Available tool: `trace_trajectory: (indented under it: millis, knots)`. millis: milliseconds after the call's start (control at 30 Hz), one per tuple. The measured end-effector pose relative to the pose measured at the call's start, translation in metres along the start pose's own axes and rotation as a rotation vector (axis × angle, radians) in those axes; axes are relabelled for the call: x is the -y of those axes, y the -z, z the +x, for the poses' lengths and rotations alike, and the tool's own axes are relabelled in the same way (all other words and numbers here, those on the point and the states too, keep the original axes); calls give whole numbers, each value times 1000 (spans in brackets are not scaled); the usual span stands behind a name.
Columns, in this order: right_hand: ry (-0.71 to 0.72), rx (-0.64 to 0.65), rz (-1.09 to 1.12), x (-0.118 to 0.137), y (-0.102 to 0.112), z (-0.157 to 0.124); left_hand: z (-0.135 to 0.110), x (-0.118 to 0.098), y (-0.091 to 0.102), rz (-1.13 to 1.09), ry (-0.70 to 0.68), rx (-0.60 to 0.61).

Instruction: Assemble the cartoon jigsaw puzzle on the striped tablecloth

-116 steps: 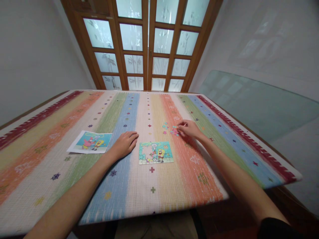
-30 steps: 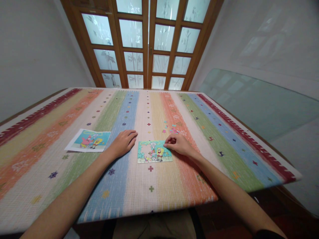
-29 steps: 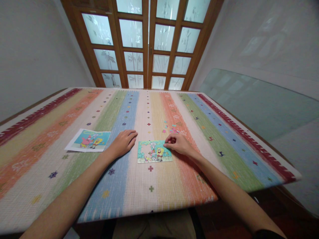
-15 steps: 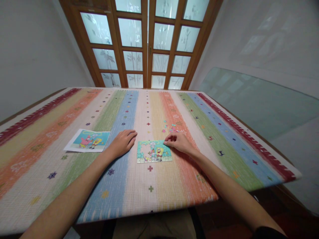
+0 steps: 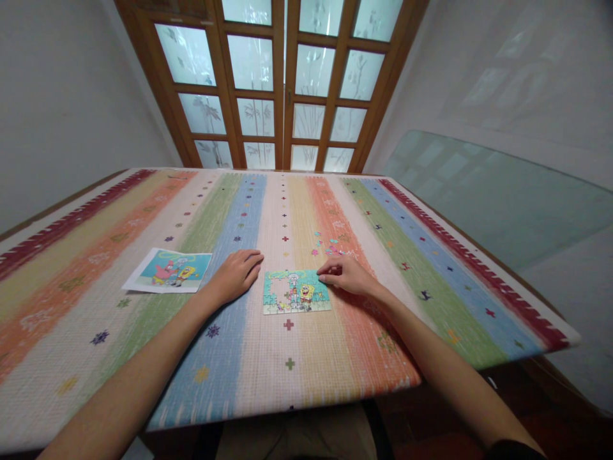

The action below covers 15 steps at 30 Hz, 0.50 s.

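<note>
A partly assembled jigsaw puzzle with cartoon figures lies flat on the striped tablecloth. Through a gap in its left half the cloth shows. My left hand rests on the cloth just left of the puzzle, fingers stretched out, holding nothing. Over the puzzle's top right corner is my right hand, thumb and forefinger pinched together; whatever may be between them is too small to make out. Just beyond this hand lie several loose puzzle pieces, pink and teal, some partly hidden by it.
A printed picture of the same cartoon figures lies left of my left hand, its edge near the forearm. The tablecloth covers the table to its front edge. Glazed wooden doors stand behind, and a glass panel leans at right.
My right hand has shifted slightly to the right along the puzzle's top right corner, its fingers more curled. The left hand, puzzle and picture have stayed in place.
</note>
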State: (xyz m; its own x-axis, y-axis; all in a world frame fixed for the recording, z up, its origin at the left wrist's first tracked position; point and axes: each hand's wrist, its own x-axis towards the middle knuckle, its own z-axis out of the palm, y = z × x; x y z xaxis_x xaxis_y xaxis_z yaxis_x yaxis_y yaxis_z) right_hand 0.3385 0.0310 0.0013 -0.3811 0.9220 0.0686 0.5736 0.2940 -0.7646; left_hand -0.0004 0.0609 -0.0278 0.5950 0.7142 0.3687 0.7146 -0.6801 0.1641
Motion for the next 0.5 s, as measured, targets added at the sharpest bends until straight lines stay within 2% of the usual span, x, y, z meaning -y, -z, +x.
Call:
trace_trajectory:
  millis: [200, 500]
  knots:
    - [91, 24, -108, -5, 4, -2, 0, 0, -1, 6, 2, -5]
    - [108, 35, -226, 7, 4, -4, 0, 0, 0, 0, -1, -5]
